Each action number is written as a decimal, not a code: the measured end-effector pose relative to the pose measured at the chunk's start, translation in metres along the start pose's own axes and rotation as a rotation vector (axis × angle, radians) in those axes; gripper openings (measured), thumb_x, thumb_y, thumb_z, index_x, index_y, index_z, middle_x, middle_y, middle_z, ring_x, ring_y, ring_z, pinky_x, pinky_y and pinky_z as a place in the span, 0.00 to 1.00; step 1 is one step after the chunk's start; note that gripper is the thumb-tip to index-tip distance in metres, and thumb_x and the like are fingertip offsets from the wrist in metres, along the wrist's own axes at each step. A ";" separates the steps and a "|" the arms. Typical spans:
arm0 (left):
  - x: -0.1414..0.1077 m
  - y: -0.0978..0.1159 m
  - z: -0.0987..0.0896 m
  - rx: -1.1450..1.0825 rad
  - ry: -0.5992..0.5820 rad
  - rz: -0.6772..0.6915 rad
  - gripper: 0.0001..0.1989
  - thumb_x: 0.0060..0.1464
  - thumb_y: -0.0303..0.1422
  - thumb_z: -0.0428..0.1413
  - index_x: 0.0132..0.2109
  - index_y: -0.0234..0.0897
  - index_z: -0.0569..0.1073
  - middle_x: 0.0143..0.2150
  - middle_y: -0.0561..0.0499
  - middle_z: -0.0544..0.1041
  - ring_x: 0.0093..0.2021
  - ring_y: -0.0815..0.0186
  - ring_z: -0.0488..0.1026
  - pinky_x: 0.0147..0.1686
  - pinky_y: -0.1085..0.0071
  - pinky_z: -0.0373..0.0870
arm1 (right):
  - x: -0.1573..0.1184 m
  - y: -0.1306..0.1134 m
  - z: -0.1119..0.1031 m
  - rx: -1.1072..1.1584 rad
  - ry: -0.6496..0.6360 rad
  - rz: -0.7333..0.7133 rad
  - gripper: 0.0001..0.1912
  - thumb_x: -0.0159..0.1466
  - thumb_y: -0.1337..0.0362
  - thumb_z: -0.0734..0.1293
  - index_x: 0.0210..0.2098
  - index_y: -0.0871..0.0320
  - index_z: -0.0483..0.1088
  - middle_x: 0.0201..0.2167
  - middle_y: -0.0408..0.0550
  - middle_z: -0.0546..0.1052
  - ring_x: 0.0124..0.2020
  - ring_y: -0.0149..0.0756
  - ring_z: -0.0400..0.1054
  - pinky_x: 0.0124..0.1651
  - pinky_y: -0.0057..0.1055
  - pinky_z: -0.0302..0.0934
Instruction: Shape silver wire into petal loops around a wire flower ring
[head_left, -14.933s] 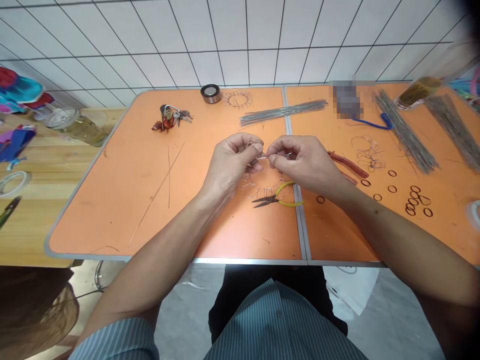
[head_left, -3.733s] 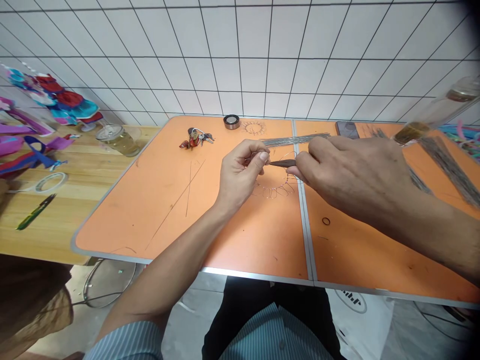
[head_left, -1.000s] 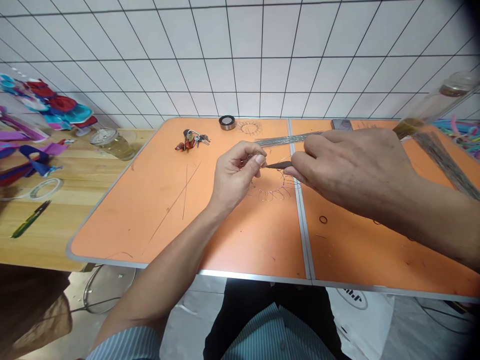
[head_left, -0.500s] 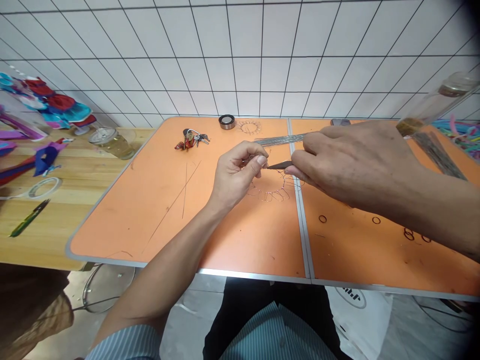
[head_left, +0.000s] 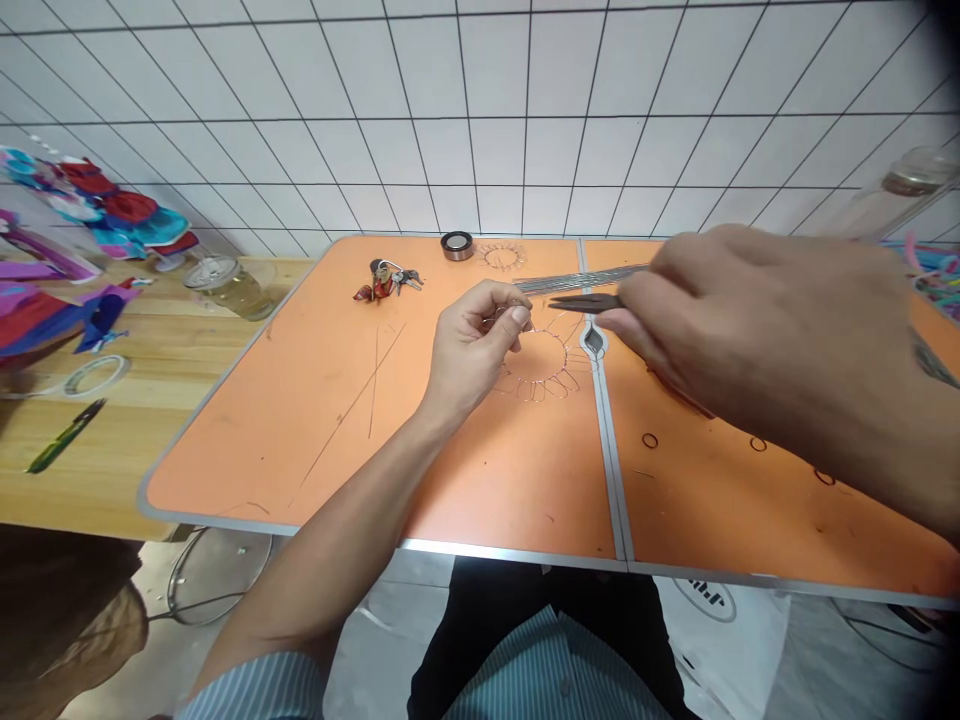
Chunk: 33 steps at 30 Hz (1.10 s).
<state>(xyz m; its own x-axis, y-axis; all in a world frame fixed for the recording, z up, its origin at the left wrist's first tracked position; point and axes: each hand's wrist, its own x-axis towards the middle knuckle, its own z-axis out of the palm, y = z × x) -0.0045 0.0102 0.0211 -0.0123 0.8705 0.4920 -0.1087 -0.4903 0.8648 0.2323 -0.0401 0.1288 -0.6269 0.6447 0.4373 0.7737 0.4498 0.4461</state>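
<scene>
The left hand (head_left: 472,345) pinched the wire ring (head_left: 544,375) at its upper left, right by the bench's (head_left: 300,450) centre seam! The right hand (head_left: 750,340) gripped pliers (head_left: 589,303), tips pointing toward the ring! The near bench edge ran well below both hands, and a white bag (head_left: 720,640) beyond it showed black print, too warped to read.

We find one head-worn camera looking forward and down over the person's striped shirt (head_left: 559,670), facing the orange table (head_left: 300,440) from its near edge, close enough to frame the left hand (head_left: 472,345) and right hand (head_left: 757,340) below the tiled wall (head_left: 480,120).
</scene>
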 end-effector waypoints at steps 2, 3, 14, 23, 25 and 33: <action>0.002 -0.002 -0.001 -0.016 0.039 -0.036 0.07 0.61 0.36 0.69 0.38 0.40 0.80 0.31 0.55 0.79 0.27 0.72 0.73 0.29 0.74 0.71 | -0.018 -0.011 0.011 -0.030 0.094 -0.111 0.25 0.82 0.54 0.59 0.31 0.56 0.74 0.28 0.49 0.72 0.28 0.38 0.58 0.32 0.39 0.34; 0.003 -0.003 -0.002 -0.021 0.052 -0.055 0.07 0.60 0.36 0.69 0.38 0.40 0.80 0.31 0.55 0.79 0.27 0.72 0.73 0.29 0.74 0.71 | -0.027 -0.020 0.021 0.009 0.122 -0.203 0.24 0.82 0.57 0.61 0.29 0.55 0.72 0.25 0.48 0.70 0.26 0.39 0.57 0.31 0.40 0.34; 0.003 -0.010 -0.002 -0.037 0.116 -0.260 0.09 0.56 0.36 0.69 0.37 0.40 0.77 0.32 0.54 0.80 0.25 0.73 0.72 0.29 0.74 0.70 | -0.056 -0.080 0.080 0.396 0.000 -0.260 0.17 0.78 0.55 0.70 0.33 0.54 0.76 0.32 0.46 0.79 0.32 0.40 0.67 0.34 0.41 0.50; -0.005 -0.011 0.007 -0.014 0.010 -0.381 0.05 0.53 0.32 0.68 0.35 0.39 0.79 0.31 0.53 0.80 0.26 0.72 0.73 0.29 0.74 0.70 | -0.002 -0.032 0.092 0.908 0.050 0.302 0.14 0.73 0.59 0.70 0.56 0.55 0.82 0.54 0.55 0.84 0.55 0.51 0.77 0.51 0.44 0.66; -0.007 -0.012 0.009 -0.011 -0.022 -0.378 0.05 0.54 0.32 0.68 0.34 0.39 0.79 0.31 0.53 0.80 0.26 0.72 0.72 0.29 0.73 0.70 | -0.002 -0.034 0.101 1.019 -0.039 0.295 0.11 0.73 0.60 0.69 0.50 0.54 0.84 0.48 0.52 0.85 0.48 0.47 0.78 0.49 0.42 0.66; -0.012 -0.010 0.014 0.007 -0.071 -0.376 0.04 0.55 0.31 0.67 0.33 0.39 0.81 0.30 0.52 0.80 0.27 0.70 0.72 0.28 0.73 0.69 | -0.006 -0.038 0.104 1.257 -0.229 0.399 0.09 0.70 0.61 0.69 0.38 0.55 0.83 0.37 0.46 0.85 0.36 0.37 0.73 0.39 0.35 0.62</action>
<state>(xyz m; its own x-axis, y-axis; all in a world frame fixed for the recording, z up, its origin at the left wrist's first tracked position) 0.0105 0.0045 0.0083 0.0963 0.9846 0.1462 -0.0856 -0.1382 0.9867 0.2156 0.0034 0.0279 -0.4064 0.8971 0.1735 0.5342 0.3873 -0.7515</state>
